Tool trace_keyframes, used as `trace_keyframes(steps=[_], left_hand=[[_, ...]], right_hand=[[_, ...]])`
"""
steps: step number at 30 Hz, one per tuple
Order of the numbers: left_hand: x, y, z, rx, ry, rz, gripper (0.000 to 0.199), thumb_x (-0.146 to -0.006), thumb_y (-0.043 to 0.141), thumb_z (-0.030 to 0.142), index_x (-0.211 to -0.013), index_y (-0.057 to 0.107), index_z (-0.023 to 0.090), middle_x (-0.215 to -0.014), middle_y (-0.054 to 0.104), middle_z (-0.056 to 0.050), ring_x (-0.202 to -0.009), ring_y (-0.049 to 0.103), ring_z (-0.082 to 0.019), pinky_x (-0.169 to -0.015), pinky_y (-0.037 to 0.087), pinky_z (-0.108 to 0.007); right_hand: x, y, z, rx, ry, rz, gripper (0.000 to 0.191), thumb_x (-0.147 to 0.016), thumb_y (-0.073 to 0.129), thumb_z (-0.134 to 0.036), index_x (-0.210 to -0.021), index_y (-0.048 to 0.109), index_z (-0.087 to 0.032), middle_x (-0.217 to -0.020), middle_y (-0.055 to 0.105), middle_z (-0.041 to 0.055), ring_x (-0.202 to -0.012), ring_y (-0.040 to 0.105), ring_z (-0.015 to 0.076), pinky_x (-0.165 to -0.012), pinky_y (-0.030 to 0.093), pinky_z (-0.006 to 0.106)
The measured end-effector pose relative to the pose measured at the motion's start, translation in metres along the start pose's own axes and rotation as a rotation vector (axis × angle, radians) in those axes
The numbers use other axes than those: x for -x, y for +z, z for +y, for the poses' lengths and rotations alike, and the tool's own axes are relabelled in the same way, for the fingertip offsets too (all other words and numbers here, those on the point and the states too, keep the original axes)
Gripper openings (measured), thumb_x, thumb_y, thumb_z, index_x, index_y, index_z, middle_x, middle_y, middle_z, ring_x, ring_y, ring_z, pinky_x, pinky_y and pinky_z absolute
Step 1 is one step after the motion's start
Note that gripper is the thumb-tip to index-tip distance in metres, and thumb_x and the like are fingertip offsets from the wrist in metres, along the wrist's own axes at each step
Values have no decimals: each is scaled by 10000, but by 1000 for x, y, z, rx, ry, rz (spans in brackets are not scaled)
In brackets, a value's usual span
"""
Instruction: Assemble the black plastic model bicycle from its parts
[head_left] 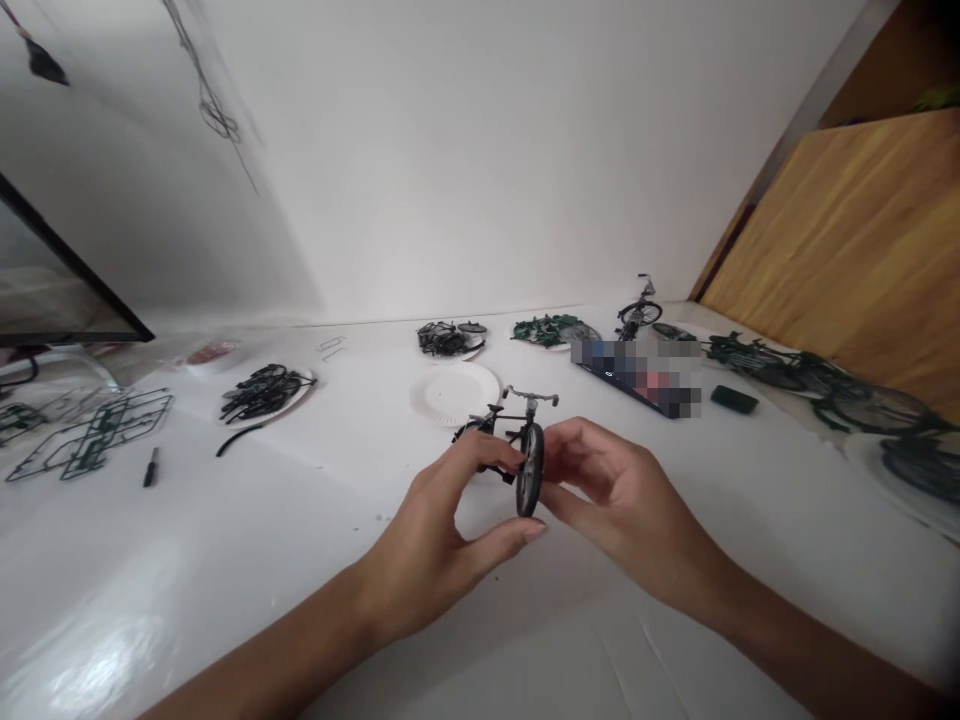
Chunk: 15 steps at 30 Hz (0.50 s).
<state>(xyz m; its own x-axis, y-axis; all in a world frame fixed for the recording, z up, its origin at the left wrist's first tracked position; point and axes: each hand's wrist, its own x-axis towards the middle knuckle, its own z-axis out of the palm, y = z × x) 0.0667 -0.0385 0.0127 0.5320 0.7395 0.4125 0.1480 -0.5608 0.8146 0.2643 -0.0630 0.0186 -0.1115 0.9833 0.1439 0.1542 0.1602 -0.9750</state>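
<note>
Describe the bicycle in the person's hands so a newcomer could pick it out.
Above the white table, between the left hand and right hand, is a small black model bicycle. It is the only one held up; the other model bicycle stands farther back on the table.

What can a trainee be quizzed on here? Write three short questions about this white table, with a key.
1. True or false: the left hand and right hand both touch the model bicycle.
2. What lies on the paper plate at the left? A) black model parts B) green model parts C) nothing
3. What colour are the parts on the far plate beside the upright model bicycle?
Key: 1 true; 2 A; 3 green.
</note>
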Motion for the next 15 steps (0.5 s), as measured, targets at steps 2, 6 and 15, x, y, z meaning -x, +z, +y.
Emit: trace_keyframes(steps=[2, 6, 15], left_hand=[[0, 1, 1, 73, -43, 15, 299, -878, 680, 241, -1158, 572, 231, -1165, 647, -76, -1114, 593, -233, -997, 460, -352], [-3, 2, 4, 236, -123, 20, 192, -929, 610, 244, -1114, 574, 205, -1127, 655, -72, -1075, 611, -208, -984, 472, -336], [-2, 7, -1, 236, -104, 16, 295, -943, 607, 227, -1198, 460, 247, -1142, 633, -48, -1113, 595, -184, -1007, 457, -320]], right_hand=[[2, 4, -1, 122, -94, 45, 182, -857, 678, -219, -997, 567, -256, -871, 648, -6, -835, 643, 163, -785, 531, 311], [6, 5, -3, 299, -214, 67, 210, -847, 638, -152, -998, 546, -265, -844, 634, -8, -732, 588, 155, -706, 513, 312], [6, 0, 0, 162, -70, -43, 47, -926, 571, -248, -896, 535, -245, -861, 595, 1, -831, 607, 175, -748, 509, 310]])
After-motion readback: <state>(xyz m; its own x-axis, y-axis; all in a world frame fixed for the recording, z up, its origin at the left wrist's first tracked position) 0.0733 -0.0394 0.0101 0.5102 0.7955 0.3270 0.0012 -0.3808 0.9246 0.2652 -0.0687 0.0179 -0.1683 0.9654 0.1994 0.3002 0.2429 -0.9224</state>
